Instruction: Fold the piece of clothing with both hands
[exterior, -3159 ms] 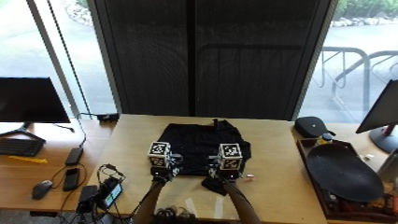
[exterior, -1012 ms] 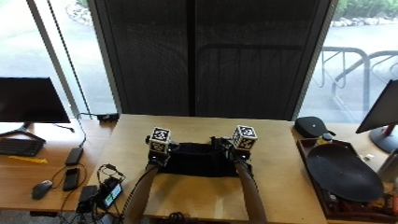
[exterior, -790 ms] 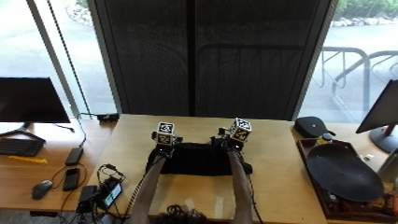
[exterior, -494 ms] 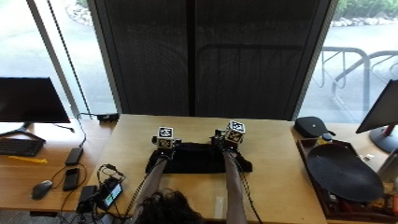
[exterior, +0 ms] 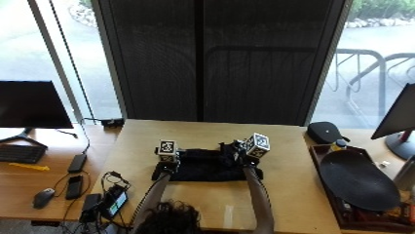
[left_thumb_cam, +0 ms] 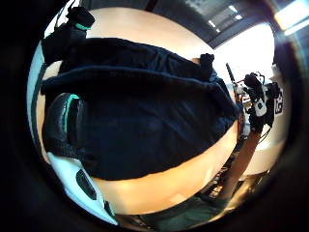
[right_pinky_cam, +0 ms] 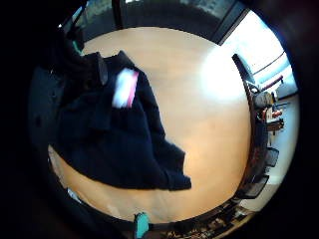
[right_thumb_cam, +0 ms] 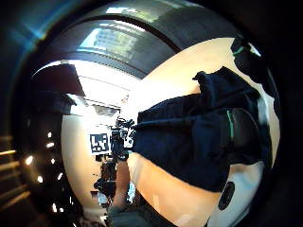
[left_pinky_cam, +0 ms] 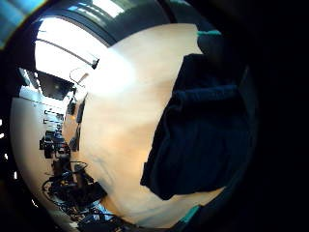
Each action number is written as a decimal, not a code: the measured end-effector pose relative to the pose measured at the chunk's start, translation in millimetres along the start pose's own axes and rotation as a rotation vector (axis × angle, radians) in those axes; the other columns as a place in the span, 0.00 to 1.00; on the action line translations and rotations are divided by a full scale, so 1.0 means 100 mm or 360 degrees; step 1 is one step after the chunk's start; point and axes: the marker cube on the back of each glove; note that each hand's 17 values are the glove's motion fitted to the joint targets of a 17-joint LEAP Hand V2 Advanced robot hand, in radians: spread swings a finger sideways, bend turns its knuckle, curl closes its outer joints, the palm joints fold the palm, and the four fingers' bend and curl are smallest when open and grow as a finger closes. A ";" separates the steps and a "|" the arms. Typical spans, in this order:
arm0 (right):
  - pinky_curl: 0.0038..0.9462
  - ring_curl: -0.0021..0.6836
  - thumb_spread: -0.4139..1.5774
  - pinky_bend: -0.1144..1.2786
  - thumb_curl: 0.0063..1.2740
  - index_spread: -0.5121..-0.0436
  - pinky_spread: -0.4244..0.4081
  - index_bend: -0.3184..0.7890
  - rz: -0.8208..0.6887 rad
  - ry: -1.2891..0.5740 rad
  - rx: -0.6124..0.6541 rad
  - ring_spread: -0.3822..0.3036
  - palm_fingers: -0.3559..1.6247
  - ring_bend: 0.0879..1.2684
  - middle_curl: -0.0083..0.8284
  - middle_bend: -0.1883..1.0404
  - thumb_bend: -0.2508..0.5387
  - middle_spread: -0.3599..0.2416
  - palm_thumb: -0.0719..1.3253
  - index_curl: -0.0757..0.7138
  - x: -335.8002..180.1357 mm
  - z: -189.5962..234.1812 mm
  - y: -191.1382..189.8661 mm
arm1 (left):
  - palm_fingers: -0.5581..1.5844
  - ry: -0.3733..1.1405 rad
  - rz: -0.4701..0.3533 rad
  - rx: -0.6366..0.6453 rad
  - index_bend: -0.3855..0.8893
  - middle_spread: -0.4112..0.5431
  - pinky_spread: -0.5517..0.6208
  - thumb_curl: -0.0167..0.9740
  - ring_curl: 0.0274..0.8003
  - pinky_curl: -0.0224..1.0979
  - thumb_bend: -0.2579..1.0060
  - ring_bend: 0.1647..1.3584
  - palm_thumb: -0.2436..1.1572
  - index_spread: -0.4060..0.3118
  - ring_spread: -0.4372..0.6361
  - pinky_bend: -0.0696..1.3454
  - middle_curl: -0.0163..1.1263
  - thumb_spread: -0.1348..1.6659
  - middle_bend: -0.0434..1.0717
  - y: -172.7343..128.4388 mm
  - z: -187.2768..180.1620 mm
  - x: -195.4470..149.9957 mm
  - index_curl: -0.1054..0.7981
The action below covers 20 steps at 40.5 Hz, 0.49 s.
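Mid-fold, by the look of it: dark garment lying in the middle of the wooden table, already doubled into a wide band running left to right. Left hand at the band's left end, right hand at its right end, toward the far edge — both on the cloth.

From the palm views, gloved fingers of the left hand curled onto the fabric, and a gloved finger of the right hand likewise bent over it, so likely pinching cloth on each side; whether a full layer is caught is hard to tell.

Next move, as a judgement: set the carried edge flush with the layer below, or bring one end across to the other, keeping both corners level so the band does not skew.

Hard to make out — the kind of garment, black on black hiding seams and sleeves. A pale pink blur on the cloth near the right palm, unidentifiable. Near edge of the table partly hidden by the person's head.
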 end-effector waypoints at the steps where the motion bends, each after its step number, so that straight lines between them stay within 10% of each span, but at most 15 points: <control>1: 0.43 0.68 0.77 0.38 0.31 0.55 0.50 0.39 0.0022 -0.0016 0.0019 0.36 0.58 0.38 0.57 0.34 0.31 0.42 0.88 0.54 0.08 -0.02 0.08 | 0.60 -0.0010 0.0009 0.0041 0.40 0.15 0.58 0.31 0.50 0.13 0.20 0.29 0.72 0.24 0.21 0.22 0.48 0.84 0.44 0.04 0.01 -0.02 0.67; 20: 0.49 0.63 0.84 0.64 0.28 0.70 0.72 0.26 0.0319 -0.0188 -0.0530 0.64 0.32 0.38 0.52 0.30 0.25 0.77 0.64 0.25 0.92 0.15 1.06 | 0.55 0.0001 0.0217 -0.0200 0.45 0.26 0.65 0.28 0.45 0.21 0.15 0.21 0.54 0.30 0.36 0.22 0.40 0.80 0.20 0.44 0.44 0.12 0.62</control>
